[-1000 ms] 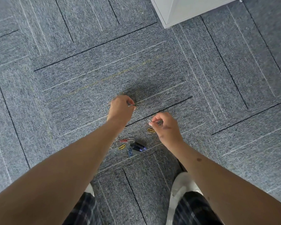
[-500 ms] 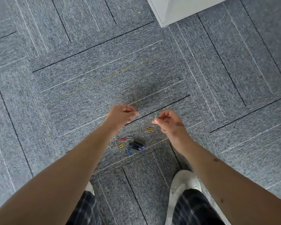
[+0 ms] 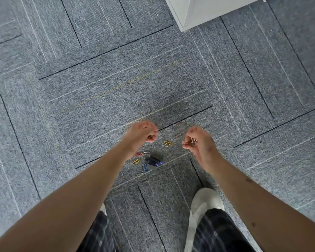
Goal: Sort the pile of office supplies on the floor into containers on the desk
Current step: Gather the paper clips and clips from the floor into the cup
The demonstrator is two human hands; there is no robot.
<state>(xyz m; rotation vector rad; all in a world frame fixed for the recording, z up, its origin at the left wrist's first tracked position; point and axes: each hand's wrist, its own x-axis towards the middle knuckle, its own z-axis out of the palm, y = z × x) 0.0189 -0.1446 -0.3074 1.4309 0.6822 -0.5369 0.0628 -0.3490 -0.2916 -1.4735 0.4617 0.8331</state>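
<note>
Fingers of the person's right hand (image 3: 198, 140) curl inward and pinch silver paper clips (image 3: 193, 142) against the thumb, palm turned up. Fingers of the left hand (image 3: 142, 132) are curled tight round a small brownish item (image 3: 150, 137), too small to name for certain. Both hands hang apart, with a yellow paper clip (image 3: 167, 143) lying on the carpet in the gap between them. Nearer the feet sits the rest of the pile (image 3: 144, 167): red, silver, yellow and blue clips scattered just beside a dark blue object (image 3: 154, 161) whose kind cannot be told. Grey carpet tiles (image 3: 116, 84), crossed by thin black and pale lines, run open on all sides of the pile. 1 white shoe (image 3: 204, 202) stands near the pile on the person's right, under plaid trousers (image 3: 213, 231); the toe of the other shoe (image 3: 103, 209) shows past the left forearm. Well apart, at the top edge, the corner of a white piece of furniture (image 3: 198, 13) meets the carpet.
</note>
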